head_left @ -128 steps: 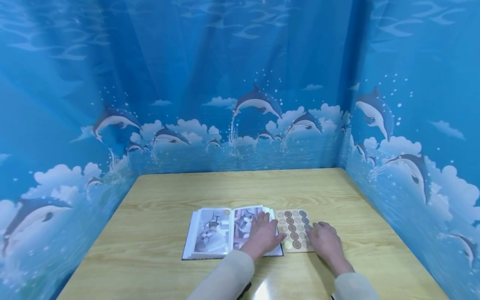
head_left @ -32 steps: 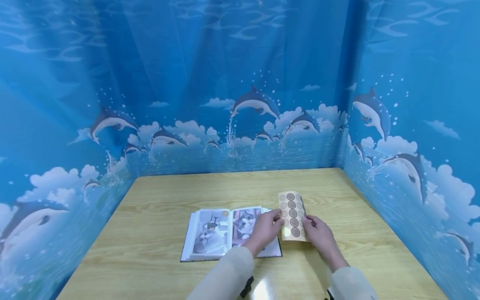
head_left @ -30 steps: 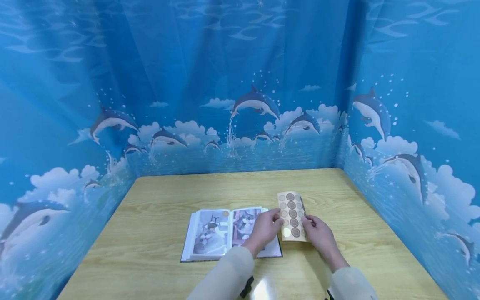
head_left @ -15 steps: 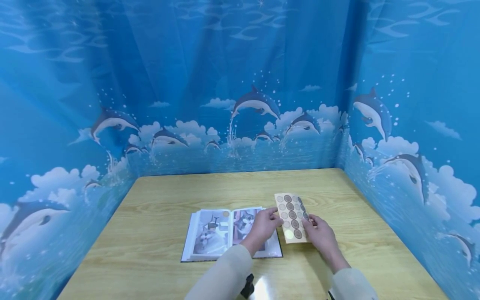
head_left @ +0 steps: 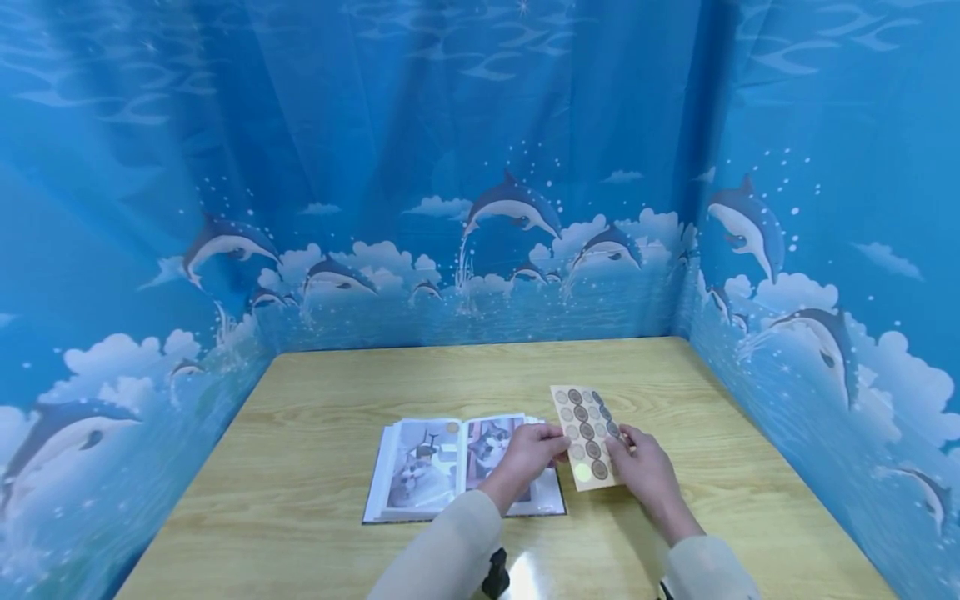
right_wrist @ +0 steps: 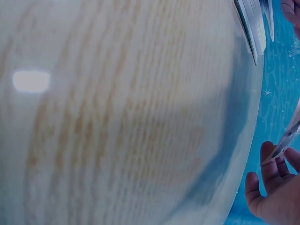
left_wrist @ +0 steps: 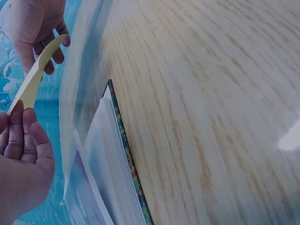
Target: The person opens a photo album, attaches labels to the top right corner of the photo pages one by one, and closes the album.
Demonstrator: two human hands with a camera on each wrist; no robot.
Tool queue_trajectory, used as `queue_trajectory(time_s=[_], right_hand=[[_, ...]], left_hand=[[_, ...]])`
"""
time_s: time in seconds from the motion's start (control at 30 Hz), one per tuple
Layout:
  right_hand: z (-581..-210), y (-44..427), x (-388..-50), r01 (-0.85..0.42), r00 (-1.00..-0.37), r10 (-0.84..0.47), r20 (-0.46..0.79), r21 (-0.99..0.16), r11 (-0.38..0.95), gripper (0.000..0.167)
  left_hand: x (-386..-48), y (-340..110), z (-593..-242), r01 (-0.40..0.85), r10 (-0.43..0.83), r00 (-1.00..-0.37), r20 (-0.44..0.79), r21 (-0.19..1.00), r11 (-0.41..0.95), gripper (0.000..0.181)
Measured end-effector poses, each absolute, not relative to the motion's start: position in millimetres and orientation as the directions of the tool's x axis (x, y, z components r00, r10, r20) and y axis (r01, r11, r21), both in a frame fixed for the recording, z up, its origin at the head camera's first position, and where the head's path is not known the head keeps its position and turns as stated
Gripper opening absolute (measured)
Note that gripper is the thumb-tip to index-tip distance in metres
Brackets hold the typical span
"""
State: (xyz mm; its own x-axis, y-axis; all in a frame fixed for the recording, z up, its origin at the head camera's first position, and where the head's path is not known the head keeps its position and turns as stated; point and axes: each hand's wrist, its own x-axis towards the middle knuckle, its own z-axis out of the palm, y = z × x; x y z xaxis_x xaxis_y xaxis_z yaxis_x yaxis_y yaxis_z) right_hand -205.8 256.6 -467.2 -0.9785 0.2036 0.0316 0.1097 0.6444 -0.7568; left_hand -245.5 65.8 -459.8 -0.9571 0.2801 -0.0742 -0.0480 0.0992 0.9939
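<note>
A sheet of round stickers (head_left: 587, 433) is raised off the table, tilted and slightly curved, with light and dark brown circles in rows. At its lower left corner one spot shows plain pale yellow. My left hand (head_left: 528, 454) pinches the sheet's left edge between thumb and fingers, above the right page of an open photo album (head_left: 375, 492). My right hand (head_left: 651, 475) grips the opposite edge. From the left wrist view, the sheet's yellowish back (left_wrist: 33, 84) spans both hands. The right wrist view catches just the sheet's edge (right_wrist: 283, 147) at the right fingers.
The album shows cat photos on both pages, and a small round sticker (head_left: 452, 427) sits at the top of the left photo. Beneath everything is a wood-grain table (head_left: 330, 383). A blue dolphin-print curtain (head_left: 420, 208) surrounds its back and sides.
Some seconds ago the sheet lay flat, with my left hand on the album's right page. Both hands then lifted it; since half a second ago it has tilted slightly and its lower end shifted right.
</note>
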Motion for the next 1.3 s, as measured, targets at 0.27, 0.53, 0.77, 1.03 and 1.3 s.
queue_trajectory(time_s=[0.27, 0.53, 0.77, 1.03, 1.3], right_hand=[[-463.3, 257.0, -208.9, 0.055, -0.98, 0.177, 0.095, -0.721, 0.691, 0.059], [-459.3, 255.0, -209.4, 0.034, -0.979, 0.166, 0.122, -0.698, 0.716, 0.062], [-460.8, 250.2, -209.9, -0.032, -0.97, 0.128, 0.209, -0.625, 0.78, 0.053], [-460.8, 232.2, -203.3, -0.1, -0.958, 0.089, 0.274, -0.606, 0.789, 0.042], [-465.2, 219.6, -199.1, -0.16, -0.931, 0.078, 0.358, -0.59, 0.791, 0.033]], left_hand=[[-244.2, 66.1, -459.6, -0.121, 0.286, -0.95, -0.123, 0.992, 0.026, 0.012], [-245.4, 64.5, -463.3, -0.159, 0.293, -0.945, -0.147, 0.987, -0.019, 0.012], [-245.8, 61.8, -464.7, -0.148, 0.268, -0.954, -0.133, 0.988, -0.035, 0.012], [-245.9, 61.2, -463.4, -0.151, 0.239, -0.962, -0.135, 0.987, -0.05, 0.014], [-246.0, 60.5, -462.3, -0.164, 0.231, -0.962, -0.147, 0.985, -0.054, 0.012]])
